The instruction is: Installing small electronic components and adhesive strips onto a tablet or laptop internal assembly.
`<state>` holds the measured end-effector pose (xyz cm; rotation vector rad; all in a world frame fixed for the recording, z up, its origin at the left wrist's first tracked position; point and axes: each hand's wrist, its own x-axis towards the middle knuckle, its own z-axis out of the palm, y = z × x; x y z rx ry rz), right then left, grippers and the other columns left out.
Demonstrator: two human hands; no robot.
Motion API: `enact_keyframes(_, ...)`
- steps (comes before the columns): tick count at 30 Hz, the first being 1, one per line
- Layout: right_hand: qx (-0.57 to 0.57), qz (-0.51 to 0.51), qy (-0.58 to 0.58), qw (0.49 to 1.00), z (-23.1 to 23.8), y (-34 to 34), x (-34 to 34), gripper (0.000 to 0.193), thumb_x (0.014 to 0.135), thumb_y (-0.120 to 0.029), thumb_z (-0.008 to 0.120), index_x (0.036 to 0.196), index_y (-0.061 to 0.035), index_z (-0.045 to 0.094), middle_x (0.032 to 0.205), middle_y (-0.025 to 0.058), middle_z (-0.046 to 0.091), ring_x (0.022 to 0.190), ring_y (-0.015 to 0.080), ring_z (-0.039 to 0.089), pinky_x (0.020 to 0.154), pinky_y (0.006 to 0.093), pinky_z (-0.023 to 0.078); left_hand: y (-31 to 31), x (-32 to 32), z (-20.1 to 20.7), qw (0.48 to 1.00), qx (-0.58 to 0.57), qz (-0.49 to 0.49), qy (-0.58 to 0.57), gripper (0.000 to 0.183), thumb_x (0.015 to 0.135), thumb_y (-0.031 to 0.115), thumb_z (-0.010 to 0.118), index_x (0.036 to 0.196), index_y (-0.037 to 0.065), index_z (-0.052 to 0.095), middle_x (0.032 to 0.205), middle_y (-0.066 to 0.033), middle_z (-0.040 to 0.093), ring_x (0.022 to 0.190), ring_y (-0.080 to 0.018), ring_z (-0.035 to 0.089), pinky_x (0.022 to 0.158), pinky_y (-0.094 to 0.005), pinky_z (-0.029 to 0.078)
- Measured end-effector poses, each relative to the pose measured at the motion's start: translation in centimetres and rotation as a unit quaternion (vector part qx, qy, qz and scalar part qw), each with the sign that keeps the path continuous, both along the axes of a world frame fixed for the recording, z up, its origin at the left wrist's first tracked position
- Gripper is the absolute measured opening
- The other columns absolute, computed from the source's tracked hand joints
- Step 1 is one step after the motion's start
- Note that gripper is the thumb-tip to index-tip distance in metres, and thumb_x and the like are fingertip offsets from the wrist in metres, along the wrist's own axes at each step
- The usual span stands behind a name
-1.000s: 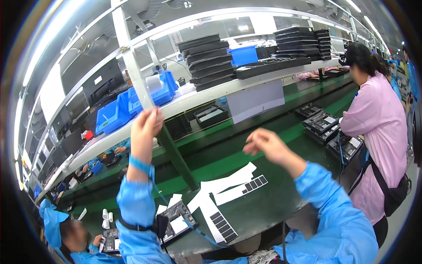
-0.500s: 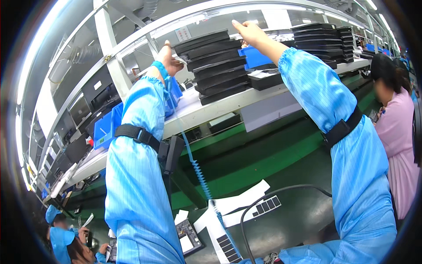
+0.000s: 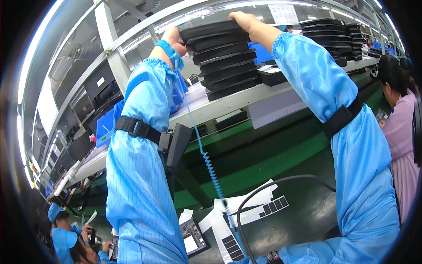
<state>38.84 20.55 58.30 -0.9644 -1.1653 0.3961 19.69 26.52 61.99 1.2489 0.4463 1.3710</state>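
Both my arms, in blue sleeves, reach up to a stack of black trays on the white shelf. My left hand grips the left end of the top black tray, and my right hand grips its right end. A blue wrist strap sits on my left wrist with a coiled blue cord hanging down from it. Black bands wrap both upper arms.
More stacks of black trays stand further right on the shelf, blue bins to the left. Below lie a green work surface, white sheets and a small device. A person in pink works at right; another in blue at lower left.
My hands rose from above the bench to the shelf and took hold of the top tray's two ends. The view tilted upward.
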Motion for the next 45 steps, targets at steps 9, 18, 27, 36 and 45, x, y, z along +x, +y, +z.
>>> enact_keyframes(9,0.012,0.001,0.065,0.998,1.1,1.1,0.0,0.060,0.081,-0.038,0.061,0.129,-0.0016,0.052,0.136,0.0193,0.050,0.124,0.0271,0.046,0.104,0.0408,0.035,7.3,-1.0,1.0,0.923,0.266,0.127,0.247,0.033,0.096,0.019,0.036,0.115,-0.003,0.052,0.115,-0.0221,0.058,0.107,-0.0325,0.060,0.096,-0.0503,0.049)
enact_keyframes(18,-0.011,-0.008,0.040,0.999,0.1,2.6,1.4,0.053,0.084,-0.034,0.055,0.125,0.0002,0.054,0.130,0.0166,0.055,0.118,0.0254,0.051,0.098,0.0388,0.039,1.0,1.0,-0.6,0.991,0.036,0.041,0.123,0.033,0.097,0.028,0.039,0.110,0.003,0.056,0.110,-0.0169,0.063,0.102,-0.0297,0.062,0.093,-0.0506,0.048)
enact_keyframes(27,0.050,-0.167,0.090,0.980,0.8,-0.3,-1.0,0.047,0.088,-0.024,0.046,0.124,0.0061,0.053,0.125,0.0191,0.058,0.114,0.0294,0.055,0.097,0.0400,0.041,-2.4,2.5,-0.5,0.986,0.062,0.061,0.142,0.030,0.091,0.030,0.045,0.103,0.007,0.061,0.105,-0.0139,0.067,0.096,-0.0282,0.064,0.094,-0.0536,0.044)
enact_keyframes(36,0.126,-0.150,0.014,0.980,0.5,-5.1,0.6,0.045,0.088,-0.025,0.048,0.122,0.0039,0.054,0.121,0.0189,0.059,0.108,0.0302,0.057,0.091,0.0403,0.043,-4.9,2.9,-0.4,0.986,0.069,-0.135,0.071,0.045,0.091,0.030,0.030,0.110,0.002,0.059,0.110,-0.0193,0.065,0.099,-0.0332,0.064,0.094,-0.0534,0.048)
enact_keyframes(45,0.213,-0.084,-0.055,0.972,-3.2,-11.5,-3.8,0.043,0.088,-0.026,0.050,0.120,0.0016,0.056,0.116,0.0188,0.061,0.103,0.0311,0.058,0.086,0.0406,0.045,-11.4,-1.7,-2.8,0.982,0.145,-0.085,0.085,0.037,0.091,0.035,0.037,0.103,0.008,0.060,0.099,-0.0122,0.068,0.086,-0.0269,0.066,0.073,-0.0470,0.053)
